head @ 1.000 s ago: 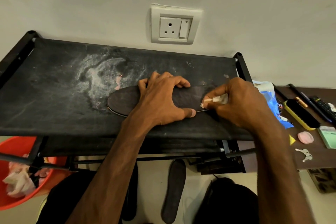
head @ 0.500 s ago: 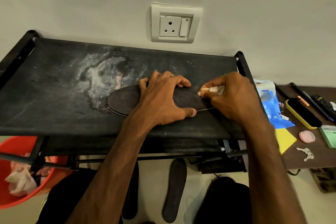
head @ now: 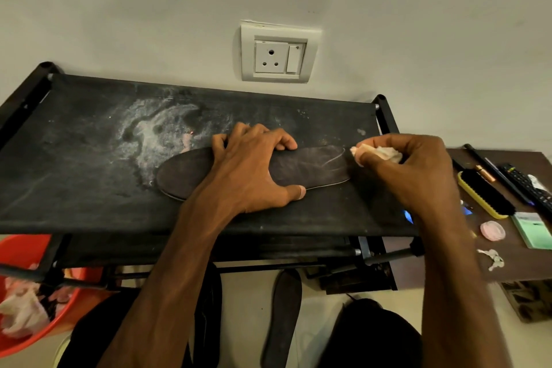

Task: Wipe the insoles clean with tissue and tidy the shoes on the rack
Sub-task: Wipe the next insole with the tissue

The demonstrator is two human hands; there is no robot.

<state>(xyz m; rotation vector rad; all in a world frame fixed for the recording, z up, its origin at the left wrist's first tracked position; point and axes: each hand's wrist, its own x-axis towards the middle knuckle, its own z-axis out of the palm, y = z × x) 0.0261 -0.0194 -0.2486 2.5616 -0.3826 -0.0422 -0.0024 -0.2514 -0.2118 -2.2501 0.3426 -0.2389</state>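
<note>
A dark insole (head: 310, 166) lies lengthwise on the dusty black top shelf of the shoe rack (head: 89, 176). My left hand (head: 254, 170) presses down on its middle, fingers spread and bent over the far edge, thumb at the near edge. My right hand (head: 409, 170) pinches a crumpled whitish tissue (head: 379, 153) at the insole's right tip. A second insole (head: 282, 317) lies on the floor below the rack. A dark shoe (head: 373, 334) sits at the bottom, partly hidden by my right arm.
An orange tub (head: 27, 251) with used tissues stands at lower left. A brown side table (head: 507, 263) on the right carries a yellow-backed brush (head: 484, 194), a remote, a green pack, a pink disc and keys. A wall socket (head: 279, 52) is above the rack.
My right hand with the tissue has slid right, from the insole's right part to its tip. The left hand has stayed in place on the insole.
</note>
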